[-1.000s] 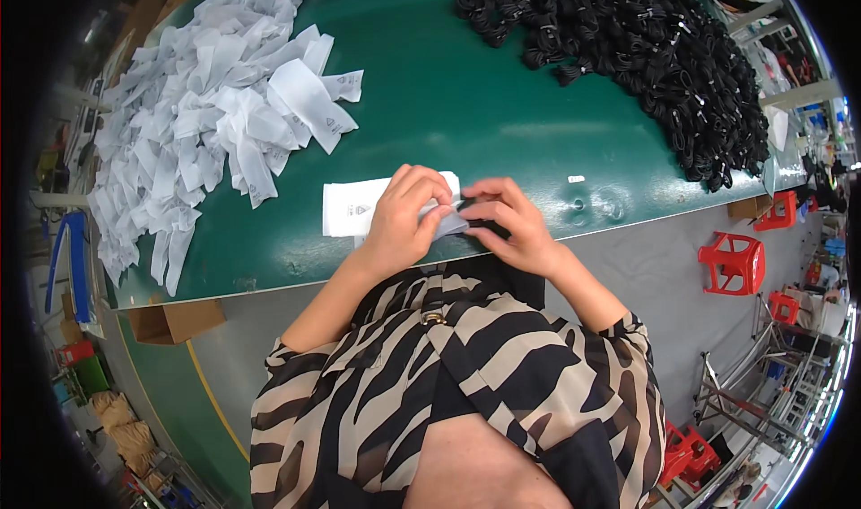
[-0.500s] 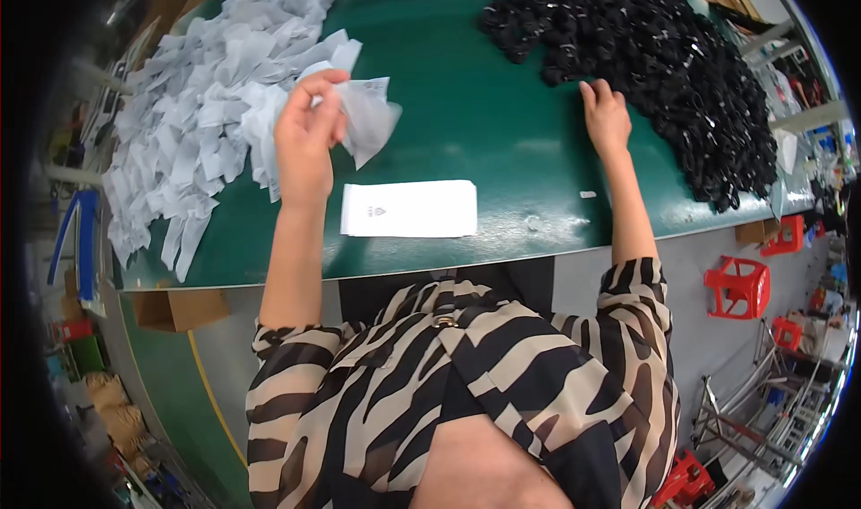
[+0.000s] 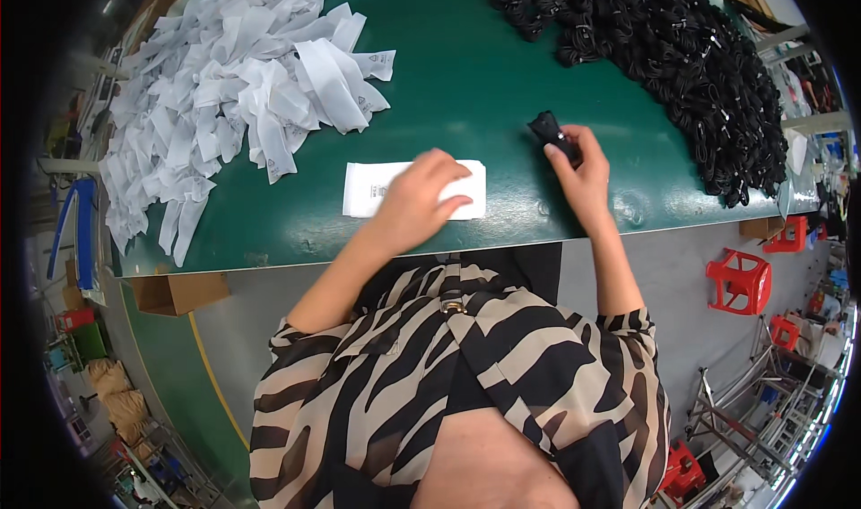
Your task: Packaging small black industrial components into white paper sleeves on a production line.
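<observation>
My right hand (image 3: pixel 585 173) pinches a bundled black cable (image 3: pixel 549 130) between thumb and fingers, just above the green table. Over a neat stack of flat white packets or sheets (image 3: pixel 360 191) with small dark print, my left hand (image 3: pixel 420 197) is bent, thumb and fingers apart, with nothing visible in it. Whether it touches the stack I cannot tell. To the far left spreads a heap of thin, whitish translucent pouches (image 3: pixel 215 87). A large heap of black coiled cables (image 3: pixel 664 69) lies at the far right.
The green table (image 3: pixel 439 78) has its near edge close to my waist. A cardboard box (image 3: pixel 184 292) stands below its left end. On the floor to the right are red plastic stools (image 3: pixel 741 282) and a metal frame (image 3: pixel 744 397).
My left hand has let go of a thin white pouch at the left heap and come nearer, over the stack. My right hand has taken a black cable bundle and drawn it away from its heap.
</observation>
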The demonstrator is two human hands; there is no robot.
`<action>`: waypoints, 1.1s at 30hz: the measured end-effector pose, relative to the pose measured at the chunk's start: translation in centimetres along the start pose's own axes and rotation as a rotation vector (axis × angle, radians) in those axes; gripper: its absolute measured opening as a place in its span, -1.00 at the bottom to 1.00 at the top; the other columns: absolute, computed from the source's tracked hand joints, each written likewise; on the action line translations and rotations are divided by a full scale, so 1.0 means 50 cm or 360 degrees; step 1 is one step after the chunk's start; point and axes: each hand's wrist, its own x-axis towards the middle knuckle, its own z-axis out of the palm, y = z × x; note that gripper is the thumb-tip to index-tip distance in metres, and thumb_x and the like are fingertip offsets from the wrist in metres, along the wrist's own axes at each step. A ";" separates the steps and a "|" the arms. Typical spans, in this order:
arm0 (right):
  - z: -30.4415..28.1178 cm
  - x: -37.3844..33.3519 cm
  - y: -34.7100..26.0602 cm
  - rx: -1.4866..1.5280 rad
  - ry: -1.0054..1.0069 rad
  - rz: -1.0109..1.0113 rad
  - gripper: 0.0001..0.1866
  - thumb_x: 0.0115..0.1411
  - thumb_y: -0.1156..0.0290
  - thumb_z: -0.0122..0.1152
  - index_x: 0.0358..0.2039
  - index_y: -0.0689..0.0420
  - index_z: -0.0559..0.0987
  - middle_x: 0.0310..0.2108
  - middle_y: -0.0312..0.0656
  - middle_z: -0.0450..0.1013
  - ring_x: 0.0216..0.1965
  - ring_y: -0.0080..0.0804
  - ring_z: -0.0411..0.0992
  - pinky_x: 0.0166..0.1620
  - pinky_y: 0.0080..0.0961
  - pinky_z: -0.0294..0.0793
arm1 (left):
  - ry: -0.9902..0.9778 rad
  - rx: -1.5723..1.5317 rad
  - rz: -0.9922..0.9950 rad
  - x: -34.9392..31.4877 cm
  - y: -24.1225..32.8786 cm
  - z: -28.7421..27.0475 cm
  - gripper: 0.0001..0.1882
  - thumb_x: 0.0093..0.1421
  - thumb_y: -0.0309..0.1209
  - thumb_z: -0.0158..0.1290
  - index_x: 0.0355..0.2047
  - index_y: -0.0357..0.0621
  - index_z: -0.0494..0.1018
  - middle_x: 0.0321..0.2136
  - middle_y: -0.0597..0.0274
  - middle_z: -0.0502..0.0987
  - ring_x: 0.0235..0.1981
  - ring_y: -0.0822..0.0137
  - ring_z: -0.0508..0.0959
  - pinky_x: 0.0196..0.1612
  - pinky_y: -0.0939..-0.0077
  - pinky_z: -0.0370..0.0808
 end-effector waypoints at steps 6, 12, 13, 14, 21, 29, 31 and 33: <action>0.019 -0.074 -0.088 -0.0043 -0.0039 -0.0228 -0.69 0.08 0.56 0.38 -0.13 0.22 0.57 -0.31 -0.15 0.41 -0.38 -0.43 0.41 -0.39 -0.57 0.41 | 0.0041 0.0106 -0.0004 -0.013 -0.002 0.047 -0.90 0.12 -0.56 0.18 -0.39 -0.25 0.46 -0.44 0.12 0.45 -0.44 0.17 0.50 -0.35 0.38 0.45; 0.029 -0.116 -0.112 -0.0294 -0.0098 -0.0512 -0.60 -0.02 0.59 0.43 -0.11 0.16 0.61 -0.28 -0.08 0.40 -0.35 -0.23 0.47 -0.35 -0.43 0.49 | 0.0052 -0.0306 -0.0423 -0.013 0.005 0.037 -0.94 0.18 -0.60 0.13 -0.36 -0.28 0.45 -0.47 0.21 0.43 -0.50 0.37 0.43 -0.40 0.51 0.38; 0.030 -0.120 -0.115 -0.0297 -0.0096 -0.0513 -0.60 -0.02 0.59 0.43 -0.11 0.16 0.61 -0.28 -0.08 0.40 -0.35 -0.23 0.47 -0.35 -0.43 0.49 | 0.0075 -0.0378 -0.0499 -0.013 0.006 0.036 -0.94 0.19 -0.61 0.12 -0.35 -0.29 0.45 -0.47 0.24 0.43 -0.50 0.42 0.41 -0.40 0.54 0.37; 0.032 -0.123 -0.116 -0.0295 -0.0155 -0.0499 -0.60 -0.02 0.59 0.43 -0.11 0.15 0.61 -0.29 -0.10 0.40 -0.35 -0.23 0.46 -0.35 -0.42 0.49 | 0.0077 -0.0377 -0.0496 -0.013 0.006 0.035 -0.94 0.19 -0.61 0.12 -0.35 -0.29 0.45 -0.47 0.24 0.43 -0.50 0.42 0.41 -0.40 0.54 0.37; 0.014 -0.108 -0.118 0.0018 -0.0565 -0.0274 -0.62 0.06 0.49 0.42 -0.06 0.05 0.64 -0.32 -0.19 0.37 -0.40 -0.34 0.46 -0.38 -0.49 0.47 | 0.0058 -0.0329 -0.0114 -0.012 0.020 0.026 -0.92 0.17 -0.62 0.13 -0.37 -0.27 0.43 -0.36 0.20 0.48 -0.38 0.35 0.47 -0.30 0.49 0.43; 0.013 -0.116 -0.129 0.0391 -0.0658 0.0084 -0.62 0.12 0.51 0.39 0.00 0.11 0.63 -0.36 -0.31 0.41 -0.47 -0.64 0.33 -0.41 -0.66 0.36 | 0.0036 -0.0439 -0.0206 -0.002 0.036 0.003 -0.90 0.11 -0.63 0.14 -0.39 -0.24 0.43 -0.29 0.16 0.54 -0.29 0.18 0.48 -0.24 0.39 0.42; 0.019 -0.114 -0.134 0.0210 -0.0518 -0.0353 -0.65 0.12 0.51 0.40 -0.05 0.19 0.59 -0.38 -0.34 0.42 -0.48 -0.73 0.29 -0.42 -0.68 0.34 | -0.0031 -0.0438 -0.0180 -0.002 0.039 0.002 -0.90 0.10 -0.64 0.13 -0.40 -0.22 0.44 -0.29 0.17 0.55 -0.27 0.13 0.48 -0.22 0.37 0.42; 0.039 -0.120 -0.126 0.0488 -0.0450 0.0115 -0.65 0.11 0.51 0.41 -0.08 0.19 0.56 -0.38 -0.33 0.42 -0.47 -0.71 0.30 -0.41 -0.68 0.35 | -0.0040 -0.0325 -0.0038 0.004 0.039 0.009 -0.90 0.10 -0.64 0.13 -0.40 -0.22 0.44 -0.28 0.17 0.55 -0.25 0.14 0.48 -0.20 0.36 0.42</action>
